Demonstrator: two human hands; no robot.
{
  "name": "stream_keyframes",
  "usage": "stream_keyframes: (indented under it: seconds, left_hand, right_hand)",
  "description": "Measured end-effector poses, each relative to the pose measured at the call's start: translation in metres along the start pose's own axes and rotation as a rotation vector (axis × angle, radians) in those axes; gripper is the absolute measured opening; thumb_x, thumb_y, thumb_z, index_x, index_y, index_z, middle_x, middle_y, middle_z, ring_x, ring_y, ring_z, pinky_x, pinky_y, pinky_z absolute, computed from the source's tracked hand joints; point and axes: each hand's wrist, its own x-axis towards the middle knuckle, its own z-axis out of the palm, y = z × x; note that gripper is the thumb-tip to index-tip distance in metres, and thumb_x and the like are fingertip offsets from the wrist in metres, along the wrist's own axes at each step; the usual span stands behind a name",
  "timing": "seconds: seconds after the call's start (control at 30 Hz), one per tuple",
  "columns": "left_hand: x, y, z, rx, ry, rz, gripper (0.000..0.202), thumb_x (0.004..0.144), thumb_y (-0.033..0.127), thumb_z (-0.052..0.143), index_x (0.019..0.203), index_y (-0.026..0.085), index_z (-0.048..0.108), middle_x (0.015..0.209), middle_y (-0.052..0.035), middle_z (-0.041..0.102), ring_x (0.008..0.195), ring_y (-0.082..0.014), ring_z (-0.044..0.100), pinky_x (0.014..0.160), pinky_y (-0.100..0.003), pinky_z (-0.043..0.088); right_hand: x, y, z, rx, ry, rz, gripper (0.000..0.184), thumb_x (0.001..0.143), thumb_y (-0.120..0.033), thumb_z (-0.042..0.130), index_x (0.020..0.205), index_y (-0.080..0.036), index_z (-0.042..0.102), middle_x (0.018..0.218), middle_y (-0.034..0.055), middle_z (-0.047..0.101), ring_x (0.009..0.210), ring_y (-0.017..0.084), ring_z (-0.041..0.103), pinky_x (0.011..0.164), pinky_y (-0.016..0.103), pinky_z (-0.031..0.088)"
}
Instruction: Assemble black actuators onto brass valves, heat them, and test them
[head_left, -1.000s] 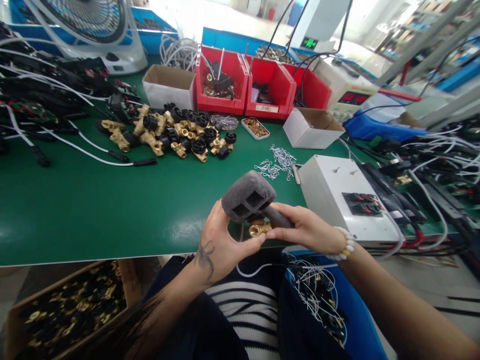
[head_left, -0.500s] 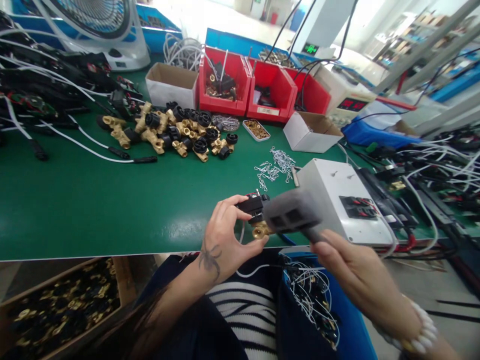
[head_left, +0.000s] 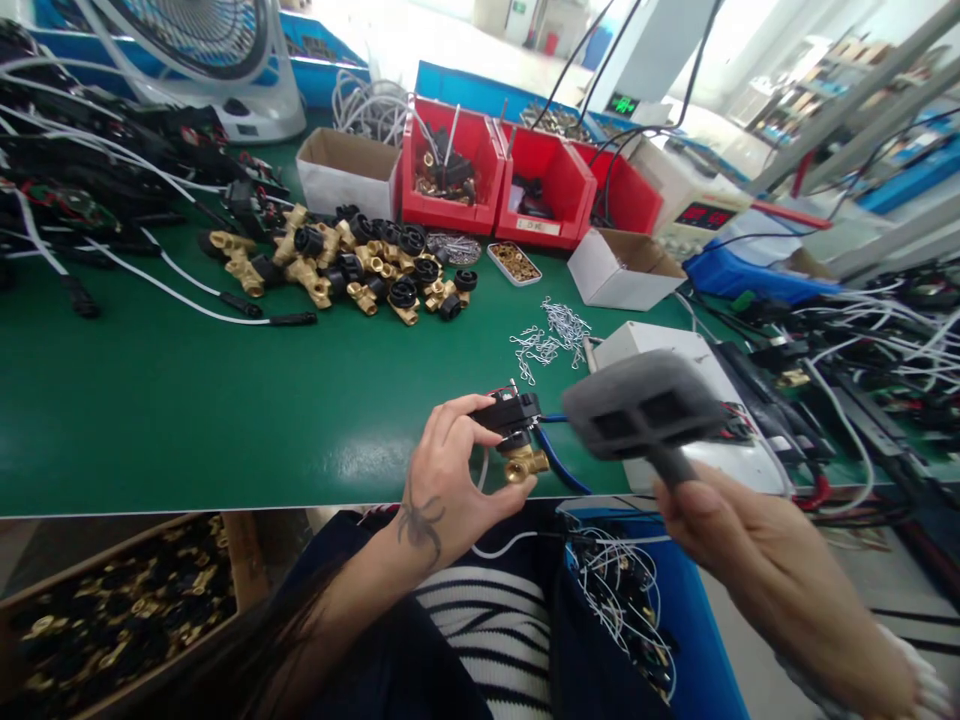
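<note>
My left hand [head_left: 450, 475] grips a brass valve [head_left: 526, 464] topped by a black actuator housing [head_left: 508, 412], near the table's front edge. Fingers lie on the housing and the thumb presses the brass body from below. A blue cable [head_left: 553, 456] runs beside the valve. My right hand [head_left: 731, 520] is wrapped round the handle of a grey mallet [head_left: 641, 400], whose head hangs in the air to the right of the valve, apart from it. Behind the mallet stands a pale metal box [head_left: 660, 345], partly covered.
Brass fittings with black caps [head_left: 360, 262] lie heaped at the back. Wire clips [head_left: 551, 332], a small tray of brass parts [head_left: 514, 262] and red bins [head_left: 454, 170] are farther right. A blue crate of cabled parts [head_left: 697, 620] and a box of fittings [head_left: 127, 620] stand below the table.
The mallet and my right hand have moved right, away from the valve, uncovering the brass body and the blue cable. My left hand keeps its hold on the valve.
</note>
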Motion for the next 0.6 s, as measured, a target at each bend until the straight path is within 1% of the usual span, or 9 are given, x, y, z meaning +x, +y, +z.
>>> stream_keyframes:
  seconds: [0.07, 0.1, 0.2, 0.23, 0.37, 0.4, 0.5, 0.53, 0.6]
  left_hand:
    - [0.0, 0.0, 0.0, 0.001, 0.001, -0.007, 0.035, 0.066, 0.02, 0.08, 0.087, 0.02, 0.052, 0.117, -0.0127, 0.062, 0.111, -0.0269, 0.06, 0.092, -0.047, 0.053]
    - [0.0, 0.0, 0.0, 0.003, 0.005, -0.007, 0.035, 0.066, 0.02, 0.08, 0.087, 0.02, 0.052, 0.117, -0.0127, 0.062, 0.111, -0.0269, 0.06, 0.092, -0.047, 0.053]
    - [-0.001, -0.001, 0.0, 0.004, 0.019, 0.0, 0.034, 0.066, 0.019, 0.079, 0.088, 0.019, 0.052, 0.117, -0.0127, 0.061, 0.111, -0.0268, 0.06, 0.092, -0.047, 0.053]
    - [-0.001, -0.001, 0.0, 0.004, 0.02, 0.0, 0.034, 0.067, 0.02, 0.079, 0.088, 0.019, 0.052, 0.117, -0.0128, 0.061, 0.111, -0.0268, 0.06, 0.092, -0.047, 0.053]
    - [-0.001, -0.001, 0.0, 0.014, 0.01, 0.004, 0.034, 0.067, 0.021, 0.079, 0.087, 0.019, 0.051, 0.118, -0.0129, 0.062, 0.111, -0.0269, 0.06, 0.091, -0.048, 0.053]
    - [-0.001, -0.001, 0.0, 0.019, 0.013, 0.013, 0.034, 0.067, 0.02, 0.079, 0.087, 0.02, 0.051, 0.117, -0.0126, 0.062, 0.111, -0.0269, 0.06, 0.091, -0.048, 0.053]
    - [-0.001, -0.001, 0.0, 0.035, 0.022, 0.033, 0.033, 0.067, 0.019, 0.078, 0.087, 0.02, 0.052, 0.117, -0.0118, 0.062, 0.111, -0.027, 0.06, 0.092, -0.048, 0.053]
    - [-0.001, -0.002, 0.0, 0.041, 0.02, 0.033, 0.033, 0.068, 0.019, 0.078, 0.087, 0.02, 0.052, 0.117, -0.0119, 0.062, 0.111, -0.0272, 0.061, 0.091, -0.048, 0.054]
    - [-0.001, -0.002, 0.0, 0.045, 0.014, 0.024, 0.033, 0.067, 0.02, 0.079, 0.087, 0.02, 0.052, 0.117, -0.0122, 0.062, 0.11, -0.0274, 0.061, 0.09, -0.047, 0.054]
  right_hand:
    - [-0.001, 0.003, 0.0, 0.047, 0.056, 0.015, 0.05, 0.099, -0.057, 0.029, 0.066, -0.023, 0.046, 0.049, -0.003, 0.041, 0.039, 0.012, 0.037, 0.039, 0.026, 0.031]
    - [-0.001, 0.004, 0.001, 0.039, 0.036, 0.014, 0.05, 0.099, -0.057, 0.029, 0.066, -0.023, 0.046, 0.048, -0.0032, 0.041, 0.038, 0.012, 0.037, 0.039, 0.026, 0.03]
    - [0.002, 0.006, 0.004, -0.067, -0.115, -0.008, 0.051, 0.097, -0.06, 0.034, 0.063, -0.023, 0.044, 0.046, -0.0039, 0.041, 0.038, 0.012, 0.038, 0.038, 0.026, 0.027]
    - [0.003, 0.006, 0.005, -0.09, -0.134, -0.013, 0.051, 0.096, -0.06, 0.035, 0.062, -0.023, 0.043, 0.046, -0.0039, 0.04, 0.039, 0.012, 0.039, 0.038, 0.026, 0.027]
    - [0.003, 0.004, 0.007, -0.055, -0.002, 0.015, 0.052, 0.098, -0.059, 0.029, 0.064, -0.023, 0.042, 0.049, -0.0034, 0.042, 0.04, 0.012, 0.04, 0.04, 0.025, 0.03]
    - [0.003, 0.003, 0.01, -0.054, -0.014, 0.012, 0.053, 0.098, -0.06, 0.028, 0.064, -0.023, 0.042, 0.048, -0.0036, 0.041, 0.04, 0.012, 0.039, 0.04, 0.025, 0.029]
    - [0.005, -0.003, 0.014, -0.093, -0.129, -0.023, 0.055, 0.096, -0.064, 0.03, 0.061, -0.023, 0.04, 0.045, -0.0048, 0.038, 0.038, 0.011, 0.036, 0.039, 0.024, 0.025]
    - [0.008, -0.004, 0.011, -0.094, -0.144, -0.027, 0.055, 0.096, -0.064, 0.031, 0.061, -0.023, 0.039, 0.045, -0.0049, 0.037, 0.039, 0.011, 0.035, 0.039, 0.024, 0.025]
    - [0.022, -0.006, -0.003, -0.06, -0.093, -0.017, 0.055, 0.095, -0.066, 0.032, 0.062, -0.022, 0.044, 0.046, -0.0045, 0.037, 0.039, 0.01, 0.036, 0.039, 0.024, 0.026]
